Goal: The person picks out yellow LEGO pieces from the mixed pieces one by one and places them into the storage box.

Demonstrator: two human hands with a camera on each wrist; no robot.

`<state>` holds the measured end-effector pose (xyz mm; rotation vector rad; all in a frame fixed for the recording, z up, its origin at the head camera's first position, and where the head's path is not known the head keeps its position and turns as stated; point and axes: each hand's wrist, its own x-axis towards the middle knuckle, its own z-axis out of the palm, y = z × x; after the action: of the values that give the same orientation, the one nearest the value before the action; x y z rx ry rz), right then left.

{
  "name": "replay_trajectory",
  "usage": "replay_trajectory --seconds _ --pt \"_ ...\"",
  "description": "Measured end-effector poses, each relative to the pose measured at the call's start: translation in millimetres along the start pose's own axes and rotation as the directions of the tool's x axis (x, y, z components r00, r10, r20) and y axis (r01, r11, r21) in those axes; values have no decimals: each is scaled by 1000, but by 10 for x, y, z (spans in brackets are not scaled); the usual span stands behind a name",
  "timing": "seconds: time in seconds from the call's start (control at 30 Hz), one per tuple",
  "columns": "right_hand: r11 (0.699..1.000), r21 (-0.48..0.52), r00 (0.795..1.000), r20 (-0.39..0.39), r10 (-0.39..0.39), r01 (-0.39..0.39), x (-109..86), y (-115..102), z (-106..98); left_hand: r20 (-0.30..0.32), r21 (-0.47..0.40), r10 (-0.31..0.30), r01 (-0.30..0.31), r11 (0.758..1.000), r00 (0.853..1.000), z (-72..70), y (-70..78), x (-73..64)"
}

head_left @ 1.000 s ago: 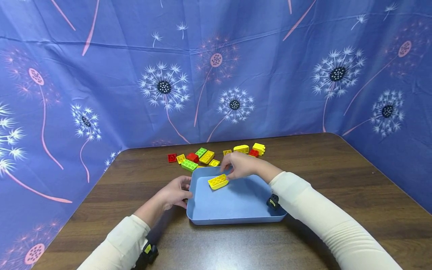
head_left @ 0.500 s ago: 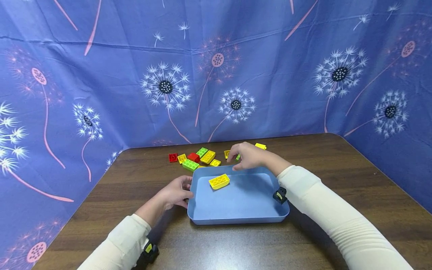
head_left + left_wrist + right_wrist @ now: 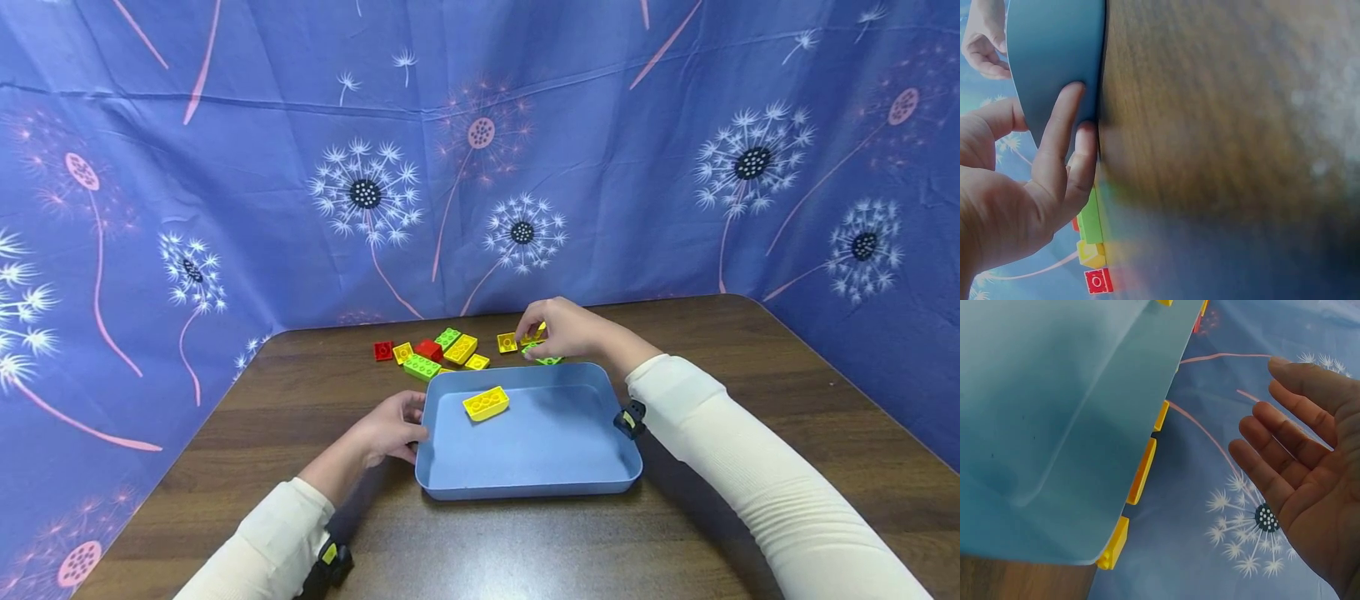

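Observation:
A shallow blue tray sits on the table with one yellow toy brick inside, its hollow side up. My left hand grips the tray's left wall, its thumb at the rim and its fingers against the outside. Beyond the tray's far edge, my right hand hovers over bricks with thumb and fingers apart. Below it lie a green brick and a yellow brick, both partly hidden. In the right wrist view, nothing is between the right hand's fingers.
Behind the tray's left part lies a loose group of bricks: a green brick, a red brick, a yellow brick and several others. A small yellow brick lies left of my right hand. Patterned blue cloth hangs behind the table.
My right hand has left the yellow brick in the tray and moved up and away over the far rim to the bricks behind. My left hand has stayed on the tray.

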<state>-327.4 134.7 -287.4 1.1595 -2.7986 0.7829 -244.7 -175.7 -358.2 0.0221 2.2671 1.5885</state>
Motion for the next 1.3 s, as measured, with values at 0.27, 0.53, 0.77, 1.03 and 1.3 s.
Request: replay_trajectory --seconds 0.27,0.53,0.77,1.03,1.3 --pt "999 -46 998 -61 2 -5 -1 93 -84 -13 10 -7 7 1000 1000 3 1 5" --pt "993 11 989 -79 121 -121 39 278 -106 -6 -8 -2 2 1000 1000 9 -32 10" --pt "977 91 972 -117 202 -192 29 487 -166 -3 -14 1 -1 1000 1000 20 -30 6" --pt "954 66 948 -113 297 -291 14 765 -225 0 1 4 -4 1000 1000 -17 -16 5" --pt "933 -9 932 31 361 -361 55 915 -152 25 19 -5 4 1000 1000 -30 -10 1"
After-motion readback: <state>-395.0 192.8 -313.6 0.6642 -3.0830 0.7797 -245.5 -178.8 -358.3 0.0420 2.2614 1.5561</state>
